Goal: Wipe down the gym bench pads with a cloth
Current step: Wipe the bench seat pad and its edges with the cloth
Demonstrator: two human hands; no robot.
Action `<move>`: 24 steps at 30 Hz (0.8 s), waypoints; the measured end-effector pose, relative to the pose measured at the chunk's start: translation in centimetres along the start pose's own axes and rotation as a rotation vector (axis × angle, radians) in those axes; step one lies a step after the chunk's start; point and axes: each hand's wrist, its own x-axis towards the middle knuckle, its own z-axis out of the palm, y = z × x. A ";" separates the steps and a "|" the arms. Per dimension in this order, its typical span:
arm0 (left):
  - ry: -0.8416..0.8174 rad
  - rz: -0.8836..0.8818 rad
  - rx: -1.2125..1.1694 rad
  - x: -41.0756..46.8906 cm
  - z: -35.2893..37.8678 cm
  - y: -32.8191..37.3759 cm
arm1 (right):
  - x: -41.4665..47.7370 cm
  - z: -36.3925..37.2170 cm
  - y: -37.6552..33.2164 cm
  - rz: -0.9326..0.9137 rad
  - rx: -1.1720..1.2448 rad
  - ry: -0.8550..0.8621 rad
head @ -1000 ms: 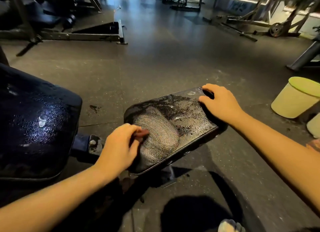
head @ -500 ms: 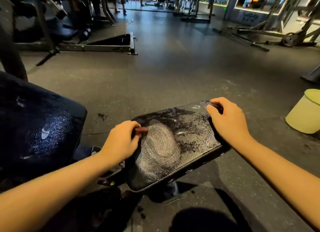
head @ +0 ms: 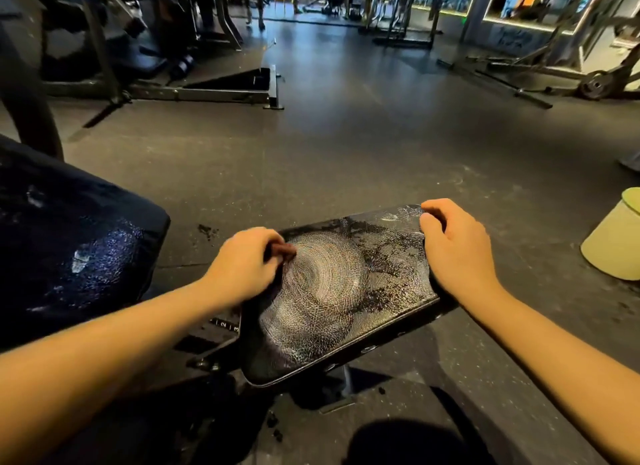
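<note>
Lying low in the middle of the head view, a cracked black seat pad (head: 332,291) is carried on a dark metal frame above the speckled grey rubber floor (head: 346,152). A pale oval of fine wear lines is spread over the pad's left and middle part, and darker patches are left toward its right side.

The pad's left edge is met by the left hand (head: 242,267), whose fingers are curled. A small reddish-brown piece (head: 283,251) is pinched between them and pressed against the pad surface. So little of it is shown that it cannot be told whether it is the cloth.

The right hand (head: 457,253) is laid on the pad's right edge, with the fingers bent over the far right corner so that the pad is gripped there.

A large dark blue back pad (head: 69,239), glinting with wet-looking specks, is seen at the left, just beside the seat pad. A pale yellow-green plastic bucket (head: 613,246) is set on the floor at the right edge, well apart from the pad. Steel gym machines (head: 207,92) are ranged across the background.
</note>
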 end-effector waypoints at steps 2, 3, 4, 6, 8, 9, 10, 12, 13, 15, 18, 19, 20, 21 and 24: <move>0.054 -0.076 -0.073 2.9 1.6 2.7 | -0.2 0.0 0.0 -0.024 -0.028 -0.011; 0.077 -0.047 -0.125 3.1 2.2 4.7 | -0.2 0.0 -0.1 -0.029 -0.038 -0.015; 0.068 0.030 -0.178 2.2 2.5 6.7 | -0.2 0.0 -0.1 -0.031 -0.044 -0.018; -0.040 0.265 -0.277 -2.2 2.0 8.6 | -0.3 -0.1 -0.2 -0.027 -0.038 -0.014; -0.194 0.424 -0.326 -7.3 0.2 7.3 | -0.2 0.0 -0.3 -0.023 -0.026 -0.008; -0.220 0.458 -0.298 -8.8 -0.8 5.8 | -0.1 0.0 -0.4 -0.021 -0.024 -0.002; -0.203 0.453 -0.236 -9.1 -1.4 4.0 | -0.1 0.1 -0.5 -0.021 -0.030 0.004; -0.103 0.301 -0.096 -6.6 -1.3 0.7 | 0.0 0.3 -0.7 -0.032 -0.061 0.011; -0.042 0.177 -0.039 -4.0 -0.7 -0.3 | -0.1 0.3 -0.8 -0.041 -0.075 0.012; 0.038 -0.059 -0.025 1.4 0.7 -0.9 | -0.2 0.2 -0.8 -0.043 -0.083 0.009; 0.105 -0.137 -0.133 4.6 2.2 1.6 | -0.5 0.1 -0.7 -0.033 -0.097 0.007; 0.100 -0.070 -0.169 3.6 2.4 2.8 | -0.5 0.1 -0.7 -0.032 -0.105 0.005; 0.070 0.033 -0.218 1.6 2.1 3.9 | -0.5 0.2 -0.7 -0.034 -0.111 0.005; 0.017 0.163 -0.268 -1.0 1.8 4.5 | -0.5 0.2 -0.7 -0.038 -0.113 0.008; -0.156 0.397 -0.269 -7.9 -0.3 3.2 | -0.3 0.3 -0.7 -0.055 -0.109 0.016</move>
